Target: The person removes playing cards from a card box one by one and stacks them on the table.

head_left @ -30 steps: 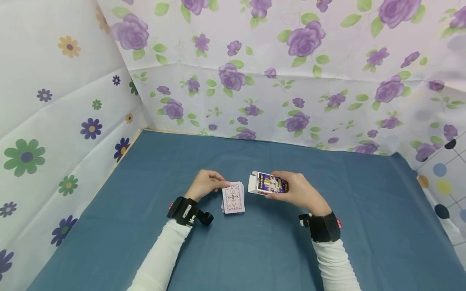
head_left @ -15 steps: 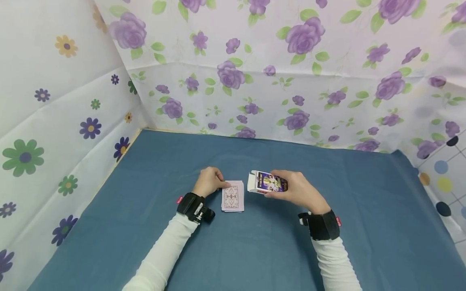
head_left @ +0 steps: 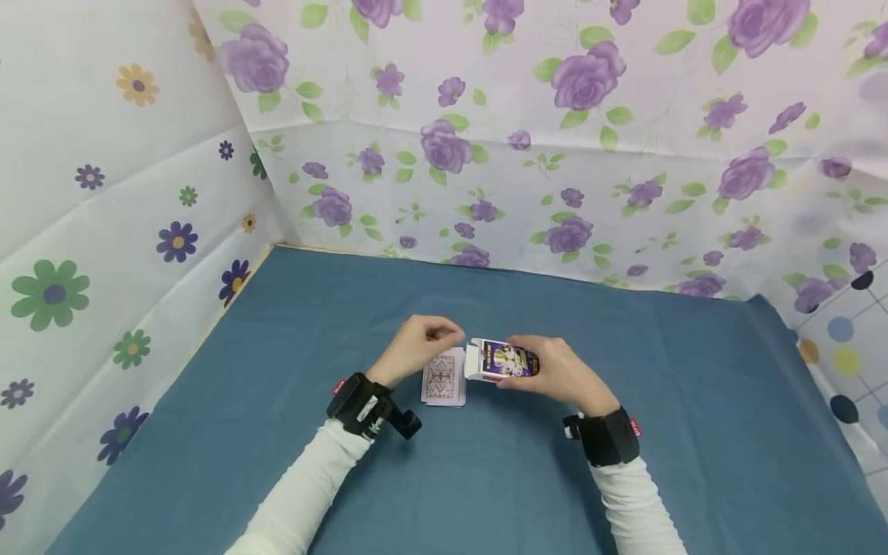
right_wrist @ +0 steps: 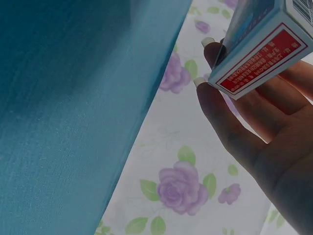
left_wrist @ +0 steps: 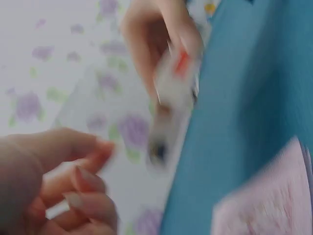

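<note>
A stack of playing cards (head_left: 444, 378) lies face down on the blue cloth, its backs patterned in reddish lines. My left hand (head_left: 418, 347) is above the stack's far edge with curled fingers; the left wrist view shows thumb and index tips close together and no card between them, though blurred. My right hand (head_left: 560, 374) grips a purple and white card box (head_left: 509, 360) by its right end, thumb on the near side. The box's flap end (head_left: 475, 359) points left toward the left hand. In the right wrist view, a red printed panel on the box (right_wrist: 261, 59) faces the camera.
A blue cloth (head_left: 444, 478) covers the table. White sheets with purple roses (head_left: 444, 146) hang behind it, and a sheet with daisies (head_left: 52, 293) runs along the left side.
My left hand has left the top edge of the card stack, rising and shifting right toward the box. My right hand has brought the box slightly left and nearer. The stack has stayed put.
</note>
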The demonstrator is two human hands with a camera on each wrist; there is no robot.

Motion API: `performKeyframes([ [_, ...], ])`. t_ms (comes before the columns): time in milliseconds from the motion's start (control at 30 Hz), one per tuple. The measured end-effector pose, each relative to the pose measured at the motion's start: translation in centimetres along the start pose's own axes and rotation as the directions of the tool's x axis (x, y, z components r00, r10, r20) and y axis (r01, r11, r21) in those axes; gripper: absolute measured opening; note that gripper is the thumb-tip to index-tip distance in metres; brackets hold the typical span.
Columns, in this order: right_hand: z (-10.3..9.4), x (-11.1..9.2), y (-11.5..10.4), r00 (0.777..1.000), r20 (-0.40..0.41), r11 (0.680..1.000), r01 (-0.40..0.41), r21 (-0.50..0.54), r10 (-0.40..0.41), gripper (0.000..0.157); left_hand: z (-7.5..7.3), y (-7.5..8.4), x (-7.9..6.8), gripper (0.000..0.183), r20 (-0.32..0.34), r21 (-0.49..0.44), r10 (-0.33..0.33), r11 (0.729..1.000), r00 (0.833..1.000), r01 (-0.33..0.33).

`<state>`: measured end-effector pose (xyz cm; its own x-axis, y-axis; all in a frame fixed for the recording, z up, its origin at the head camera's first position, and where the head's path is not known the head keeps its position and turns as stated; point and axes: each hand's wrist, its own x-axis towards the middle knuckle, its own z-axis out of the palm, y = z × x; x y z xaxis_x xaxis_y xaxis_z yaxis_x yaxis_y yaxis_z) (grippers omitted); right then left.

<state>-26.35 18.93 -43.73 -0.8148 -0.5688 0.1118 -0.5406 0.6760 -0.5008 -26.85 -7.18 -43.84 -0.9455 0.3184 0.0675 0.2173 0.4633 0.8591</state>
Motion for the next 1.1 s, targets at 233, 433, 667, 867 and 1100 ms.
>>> performKeyframes([
  [233, -0.1, -0.3, -1.1, 0.999, -0.018, 0.997, 0.047, -0.061, -0.048, 0.063, 1.2, 2.4, -0.9, 0.017, 0.095, 0.022, -0.060, 0.998, 0.994, 0.058],
  [433, -0.4, -0.8, -1.8, 0.996, -0.050, 0.991, 0.073, -0.115, -0.079, 0.061, 1.3, 2.4, -0.9, 0.016, 0.156, -0.001, -0.104, 0.994, 0.982, 0.106],
  [667, -0.9, -1.0, -2.6, 0.989, -0.078, 0.987, 0.113, -0.118, -0.123, 0.058, 1.4, 2.3, -0.7, 0.019, 0.216, -0.049, -0.144, 0.986, 0.966, 0.158],
  [867, -0.9, -1.0, -2.9, 0.990, -0.079, 0.987, 0.107, -0.121, -0.117, 0.059, 1.3, 2.2, -0.5, 0.020, 0.256, -0.124, -0.160, 0.973, 0.953, 0.196],
  [1100, -0.7, -1.2, -2.6, 0.991, -0.074, 0.986, 0.103, -0.128, -0.113, 0.060, 1.2, 1.5, -0.3, 0.015, 0.265, -0.222, -0.167, 0.948, 0.950, 0.229],
])
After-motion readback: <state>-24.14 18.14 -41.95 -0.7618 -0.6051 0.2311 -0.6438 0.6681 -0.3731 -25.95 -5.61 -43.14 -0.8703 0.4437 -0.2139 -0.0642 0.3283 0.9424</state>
